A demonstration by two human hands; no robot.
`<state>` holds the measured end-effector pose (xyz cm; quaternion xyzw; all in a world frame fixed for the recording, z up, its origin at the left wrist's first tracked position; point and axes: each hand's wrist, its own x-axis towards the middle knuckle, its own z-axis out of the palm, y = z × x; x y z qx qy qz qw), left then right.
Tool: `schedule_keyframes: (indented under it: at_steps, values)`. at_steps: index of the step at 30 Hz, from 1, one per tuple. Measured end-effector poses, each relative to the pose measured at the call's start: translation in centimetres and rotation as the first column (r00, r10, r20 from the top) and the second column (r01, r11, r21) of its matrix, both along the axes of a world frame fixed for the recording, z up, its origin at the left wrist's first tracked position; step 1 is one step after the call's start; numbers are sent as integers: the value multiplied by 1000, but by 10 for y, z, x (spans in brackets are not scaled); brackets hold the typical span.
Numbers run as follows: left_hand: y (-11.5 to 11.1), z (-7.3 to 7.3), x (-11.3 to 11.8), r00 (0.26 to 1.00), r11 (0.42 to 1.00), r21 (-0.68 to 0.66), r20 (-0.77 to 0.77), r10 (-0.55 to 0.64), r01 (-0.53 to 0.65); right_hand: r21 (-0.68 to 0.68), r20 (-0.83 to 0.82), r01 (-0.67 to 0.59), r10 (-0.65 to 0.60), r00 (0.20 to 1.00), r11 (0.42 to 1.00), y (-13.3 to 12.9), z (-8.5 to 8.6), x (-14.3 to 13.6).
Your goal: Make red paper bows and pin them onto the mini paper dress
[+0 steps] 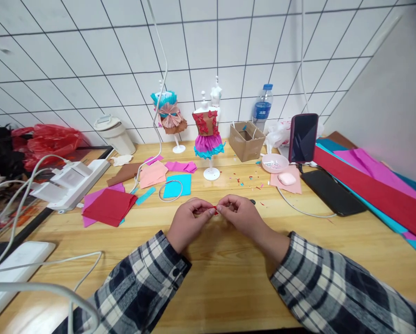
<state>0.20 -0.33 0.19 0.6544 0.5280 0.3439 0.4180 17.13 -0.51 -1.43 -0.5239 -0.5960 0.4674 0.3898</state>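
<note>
Between the fingertips of both hands is a small piece of red paper (215, 210), mostly covered by the fingers. My left hand (190, 221) pinches it from the left with thumb and forefinger, and my right hand (241, 214) pinches it from the right. Just beyond the hands stands a small white mannequin wearing a paper dress (208, 132): brown bodice with red bits, magenta skirt, blue hem. A stack of red crepe paper (110, 206) lies to the left, near a metal ring (170, 190) resting partly on a blue paper square (182, 185).
Behind are another dressed mannequin (169, 113), a cardboard box (247, 140) and a water bottle (263, 106). A pink dish (275, 163), upright phone (302, 139) and black power bank (333, 191) stand right. Long crepe strips (375, 188) line the right edge; a power strip (79, 185) and cables sit left.
</note>
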Motion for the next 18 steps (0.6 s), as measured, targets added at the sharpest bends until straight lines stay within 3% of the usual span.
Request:
schedule_keyframes:
  at_steps: [7, 18]
  values:
    - [2, -3, 0, 997, 999, 3, 57, 52, -52, 8, -75, 25, -24, 997, 1000, 0, -1, 0]
    - [2, -8, -3, 999, 999, 28, 49, 17, -18, -75, -226, -9, -8, 974, 997, 1, 2, 0]
